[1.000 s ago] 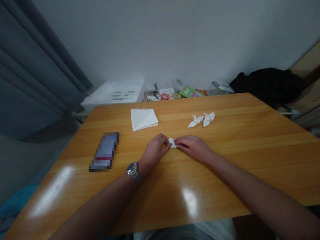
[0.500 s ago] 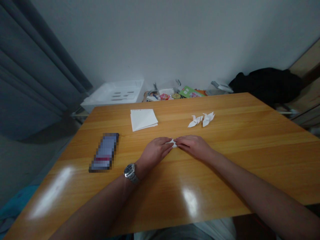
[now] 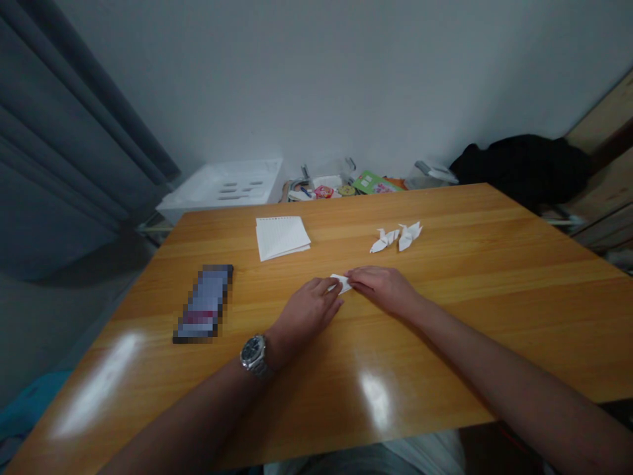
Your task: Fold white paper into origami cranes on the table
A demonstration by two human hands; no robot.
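A small piece of folded white paper (image 3: 342, 282) lies on the wooden table between my two hands. My left hand (image 3: 309, 307), a metal watch on its wrist, has its fingertips pressed over the paper's left part. From the other side, my right hand (image 3: 383, 285) pinches the paper's right end, fingers closed together and hiding that end. Beyond my right hand stand two folded white paper cranes (image 3: 384, 241), close beside each other. Sheets of lined paper (image 3: 281, 237) with a torn perforated edge lie farther back, beyond my left hand.
A phone (image 3: 205, 303), blurred out, lies on the table (image 3: 445, 382) to the left. Past the far edge are a white foam tray (image 3: 227, 181), a green booklet (image 3: 373, 183) and assorted small items. A black cloth heap (image 3: 524, 165) rests at the back right.
My left hand has shifted slightly down and left, its fingers now spread a little over the paper, so more of the paper shows. My right hand keeps its pinch.
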